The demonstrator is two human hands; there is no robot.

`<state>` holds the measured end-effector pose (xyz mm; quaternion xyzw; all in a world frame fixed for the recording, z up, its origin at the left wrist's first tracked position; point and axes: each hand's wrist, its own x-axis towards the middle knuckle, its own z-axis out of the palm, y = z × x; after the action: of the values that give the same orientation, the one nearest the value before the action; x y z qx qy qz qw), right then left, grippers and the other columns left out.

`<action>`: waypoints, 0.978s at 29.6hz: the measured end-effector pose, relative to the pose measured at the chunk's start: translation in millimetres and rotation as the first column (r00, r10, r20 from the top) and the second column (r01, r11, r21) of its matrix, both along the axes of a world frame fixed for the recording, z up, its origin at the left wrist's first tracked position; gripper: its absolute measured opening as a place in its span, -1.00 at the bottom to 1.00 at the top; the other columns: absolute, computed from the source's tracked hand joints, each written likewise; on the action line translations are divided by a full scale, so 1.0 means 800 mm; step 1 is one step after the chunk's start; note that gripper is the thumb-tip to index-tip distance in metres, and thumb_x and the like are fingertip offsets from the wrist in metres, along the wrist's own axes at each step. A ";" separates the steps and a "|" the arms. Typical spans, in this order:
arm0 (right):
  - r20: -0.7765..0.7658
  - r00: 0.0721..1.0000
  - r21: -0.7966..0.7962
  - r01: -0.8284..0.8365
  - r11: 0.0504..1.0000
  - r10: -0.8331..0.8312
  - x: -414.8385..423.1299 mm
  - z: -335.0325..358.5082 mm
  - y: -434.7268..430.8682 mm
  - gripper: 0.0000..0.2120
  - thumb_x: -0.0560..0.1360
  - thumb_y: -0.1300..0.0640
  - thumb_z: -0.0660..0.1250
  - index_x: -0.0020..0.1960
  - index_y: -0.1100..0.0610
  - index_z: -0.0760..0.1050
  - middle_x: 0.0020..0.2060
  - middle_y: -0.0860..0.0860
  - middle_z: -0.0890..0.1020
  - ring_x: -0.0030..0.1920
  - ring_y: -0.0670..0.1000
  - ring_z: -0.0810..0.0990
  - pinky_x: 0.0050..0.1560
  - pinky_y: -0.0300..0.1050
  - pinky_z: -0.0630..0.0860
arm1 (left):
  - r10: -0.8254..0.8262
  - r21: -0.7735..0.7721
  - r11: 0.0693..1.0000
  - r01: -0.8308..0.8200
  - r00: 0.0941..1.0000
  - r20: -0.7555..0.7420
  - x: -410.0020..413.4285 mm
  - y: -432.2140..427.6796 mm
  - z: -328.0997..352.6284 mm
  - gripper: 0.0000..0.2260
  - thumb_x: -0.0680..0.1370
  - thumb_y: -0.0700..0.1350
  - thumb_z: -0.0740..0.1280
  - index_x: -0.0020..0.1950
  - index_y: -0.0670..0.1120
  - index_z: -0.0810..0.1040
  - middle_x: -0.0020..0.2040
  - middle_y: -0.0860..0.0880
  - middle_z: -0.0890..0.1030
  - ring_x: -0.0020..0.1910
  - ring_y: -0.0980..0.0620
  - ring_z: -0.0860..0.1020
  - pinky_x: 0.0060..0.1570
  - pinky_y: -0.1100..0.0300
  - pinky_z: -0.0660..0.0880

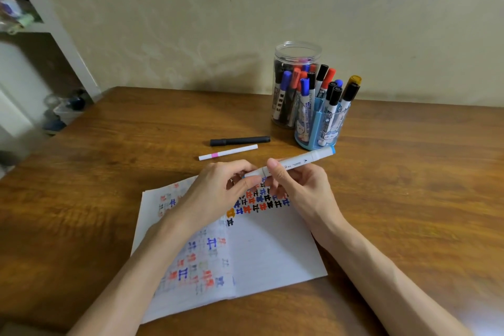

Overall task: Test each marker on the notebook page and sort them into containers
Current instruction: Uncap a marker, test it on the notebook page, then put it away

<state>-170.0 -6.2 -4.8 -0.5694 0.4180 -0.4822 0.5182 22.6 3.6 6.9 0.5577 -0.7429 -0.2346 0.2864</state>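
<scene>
Head camera view, looking down at a brown wooden table (409,185). An open white paper notebook (272,254) lies in the middle, and every place below is given from it.

Just above the notebook's far edge, both hands hold a white marker with pale blue ends (293,163). The left hand (218,188) pinches its left end, probably the cap. The right hand (297,185) is wrapped round the barrel, thumb on top.

Beyond the notebook lie a slim white pen with a pink band (228,152) and, behind it, a black marker (240,141), apart from each other. Further off, to the right, a tall clear plastic jar (297,54) and a low blue plastic holder (313,128) stand touching or nearly so. Both are packed with upright black, blue and red markers.

The page carries rows of test marks in black, blue, red and orange, so the work looks well advanced. The marker in hand and the two lying loose appear to be what is left.

The left hand hides the marker's left end, so whether the cap is on or off cannot be told. It is also unclear which container takes which markers. At the upper left, shelves with blurred clutter are cut off.
</scene>
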 end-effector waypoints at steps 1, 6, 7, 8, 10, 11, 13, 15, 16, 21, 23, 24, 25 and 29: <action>-0.011 1.000 -0.006 -0.002 1.000 0.002 0.000 0.002 0.001 -0.76 0.61 -0.01 0.42 -0.04 0.15 0.72 -0.29 0.03 0.71 -0.29 -0.03 0.64 -0.23 -0.20 0.58 | -0.008 0.001 1.000 0.008 1.000 0.009 0.001 0.002 -0.001 -0.83 0.64 0.09 0.31 0.11 0.08 0.65 -0.08 0.19 0.68 -0.01 0.28 0.63 -0.02 0.19 0.61; -0.051 0.999 -0.118 0.002 0.993 -0.008 0.006 0.012 0.008 -0.81 0.62 0.05 0.41 -0.12 0.08 0.70 -0.33 0.01 0.70 -0.33 -0.07 0.65 -0.26 -0.24 0.58 | 0.012 -0.059 0.998 -0.018 0.994 -0.108 0.009 0.009 -0.004 -0.75 0.62 0.14 0.28 0.11 0.06 0.70 -0.10 0.12 0.70 -0.05 0.08 0.67 -0.14 0.02 0.65; -0.041 0.999 -0.122 0.022 0.992 -0.027 0.007 0.012 0.009 -0.80 0.62 0.05 0.41 -0.14 0.06 0.69 -0.33 0.03 0.71 -0.33 -0.07 0.65 -0.26 -0.24 0.58 | 0.014 -0.078 0.997 -0.024 0.992 -0.122 0.008 0.010 -0.004 -0.73 0.61 0.14 0.28 0.12 0.05 0.70 -0.08 0.12 0.71 -0.05 0.07 0.67 -0.14 0.01 0.65; -0.034 0.998 -0.119 0.045 0.992 -0.049 0.008 0.013 0.010 -0.79 0.62 0.04 0.41 -0.17 0.05 0.68 -0.33 0.03 0.71 -0.34 -0.07 0.65 -0.25 -0.25 0.58 | 0.015 -0.096 0.995 -0.028 0.991 -0.130 0.006 0.010 -0.004 -0.70 0.60 0.15 0.28 0.15 0.04 0.71 -0.05 0.12 0.72 -0.03 0.09 0.67 -0.13 0.03 0.65; -0.035 0.996 -0.101 0.074 0.992 -0.078 0.010 0.012 0.011 -0.77 0.61 0.01 0.42 -0.20 0.04 0.67 -0.33 0.03 0.71 -0.34 -0.09 0.66 -0.25 -0.27 0.57 | 0.018 -0.126 0.991 -0.034 0.991 -0.131 0.004 0.011 -0.005 -0.64 0.59 0.15 0.29 0.21 0.00 0.71 0.00 0.12 0.72 0.00 0.16 0.66 -0.10 0.09 0.65; -0.040 0.996 -0.085 0.078 0.993 -0.082 0.011 0.012 0.012 -0.77 0.60 0.00 0.42 -0.20 0.05 0.68 -0.33 0.03 0.71 -0.35 -0.10 0.65 -0.26 -0.29 0.57 | 0.019 -0.131 0.991 -0.036 0.992 -0.129 0.005 0.011 -0.006 -0.64 0.59 0.15 0.30 0.22 -0.02 0.71 0.02 0.11 0.73 0.00 0.16 0.66 -0.10 0.10 0.65; -0.045 0.997 -0.060 0.059 0.996 -0.062 0.013 0.012 0.012 -0.77 0.61 0.01 0.41 -0.18 0.06 0.68 -0.34 0.02 0.71 -0.35 -0.12 0.64 -0.27 -0.30 0.55 | 0.035 -0.123 0.991 -0.052 0.990 -0.134 0.009 0.012 -0.010 -0.65 0.59 0.13 0.32 0.23 -0.02 0.70 0.01 0.10 0.73 -0.01 0.14 0.66 -0.11 0.07 0.64; -0.043 0.998 -0.050 0.034 0.998 -0.037 0.014 0.011 0.013 -0.78 0.61 0.02 0.41 -0.17 0.06 0.68 -0.32 0.02 0.71 -0.34 -0.11 0.64 -0.26 -0.28 0.55 | 0.054 -0.097 0.993 -0.069 0.987 -0.153 0.013 0.013 -0.011 -0.70 0.60 0.10 0.35 0.22 0.00 0.70 0.00 0.12 0.73 -0.02 0.12 0.66 -0.10 0.05 0.63; -0.039 0.999 -0.051 0.028 0.998 -0.030 0.014 0.012 0.014 -0.79 0.61 0.02 0.41 -0.16 0.06 0.68 -0.31 0.03 0.71 -0.33 -0.10 0.64 -0.25 -0.27 0.56 | 0.058 -0.080 0.994 -0.072 0.984 -0.167 0.013 0.013 -0.011 -0.73 0.60 0.09 0.36 0.21 0.02 0.71 -0.02 0.14 0.73 -0.01 0.11 0.66 -0.10 0.04 0.63; -0.039 0.999 -0.068 0.028 0.997 -0.031 0.014 0.017 0.014 -0.80 0.61 0.01 0.42 -0.14 0.05 0.69 -0.29 0.06 0.72 -0.29 -0.04 0.66 -0.19 -0.20 0.62 | 0.045 -0.017 0.999 -0.050 0.973 -0.227 0.014 0.011 -0.006 -0.87 0.63 0.04 0.36 0.09 0.15 0.70 -0.10 0.09 0.73 -0.04 0.04 0.67 -0.09 0.03 0.60; -0.050 0.998 -0.078 0.025 0.997 -0.029 0.014 0.018 0.014 -0.79 0.61 0.00 0.41 -0.16 0.03 0.68 -0.29 0.07 0.72 -0.29 -0.03 0.67 -0.18 -0.18 0.63 | 0.044 -0.007 0.999 -0.047 0.971 -0.237 0.015 0.009 -0.007 -0.85 0.64 0.03 0.36 0.10 0.10 0.72 -0.12 0.11 0.73 -0.04 0.05 0.67 -0.10 0.04 0.62; -0.052 0.998 -0.082 0.032 0.996 -0.037 0.014 0.018 0.014 -0.79 0.61 0.01 0.42 -0.18 0.02 0.68 -0.29 0.07 0.72 -0.30 -0.03 0.67 -0.19 -0.19 0.63 | 0.045 -0.012 0.999 -0.049 0.969 -0.241 0.015 0.009 -0.008 -0.85 0.63 0.04 0.36 0.11 0.09 0.72 -0.12 0.12 0.73 -0.04 0.05 0.67 -0.11 0.04 0.62; -0.051 0.997 -0.083 0.045 0.995 -0.050 0.014 0.017 0.014 -0.78 0.61 0.00 0.42 -0.19 0.03 0.68 -0.30 0.07 0.72 -0.31 -0.03 0.67 -0.20 -0.19 0.63 | 0.047 -0.028 0.998 -0.055 0.969 -0.241 0.013 0.010 -0.009 -0.83 0.63 0.04 0.36 0.13 0.08 0.73 -0.11 0.10 0.73 -0.05 0.05 0.67 -0.12 0.04 0.61; -0.041 0.995 -0.052 0.087 0.995 -0.089 0.016 0.014 0.013 -0.76 0.60 -0.04 0.43 -0.19 0.05 0.69 -0.30 0.08 0.72 -0.30 0.00 0.69 -0.17 -0.16 0.63 | 0.051 -0.111 0.991 -0.077 0.975 -0.216 0.007 0.014 -0.011 -0.79 0.62 -0.01 0.38 0.20 0.00 0.72 -0.04 0.11 0.74 0.01 0.11 0.65 -0.10 0.08 0.60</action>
<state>-156.9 3.9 6.4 -0.5734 0.4415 -0.5027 0.4729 28.5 14.8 -1.7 0.5350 -0.7023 -0.2389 0.4042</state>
